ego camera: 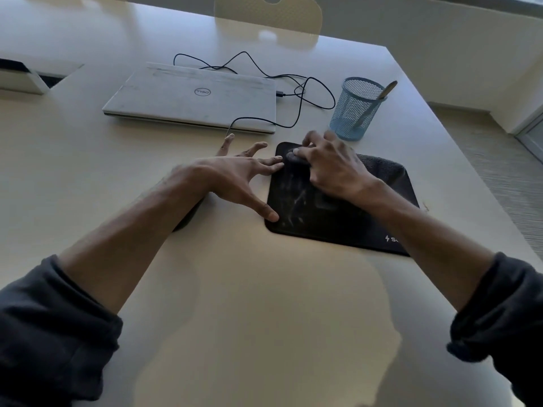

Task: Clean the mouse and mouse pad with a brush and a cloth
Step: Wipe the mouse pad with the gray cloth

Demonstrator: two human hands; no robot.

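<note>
On the table (pixel 264 289), splayed left hand (pixel 235 177) steadies mouse pad (pixel 338 218); right hand (pixel 332 168) clutches cloth (pixel 379 165).

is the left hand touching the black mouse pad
Touching: the head view shows the left hand with thumb and fingertips pressed on the left edge of the black mouse pad.

Soft daylight falls across my tabletop (pixel 264 289) from the far side, cool and bluish at the top, warmer cream close to me. The far edge is washed out by glare. A broad, soft-edged shadow of my head and shoulders pools on the surface near me. My right hand (pixel 332 168) is smeared by motion blur, its fingertips indistinct; my left hand (pixel 235 177) is sharper, fuzzy at the wrist. The wide lens bends the tabletop's edges and stretches my sleeves (pixel 53 333) at the corners. The black mouse pad (pixel 323 224) shows pale streaks.
</note>
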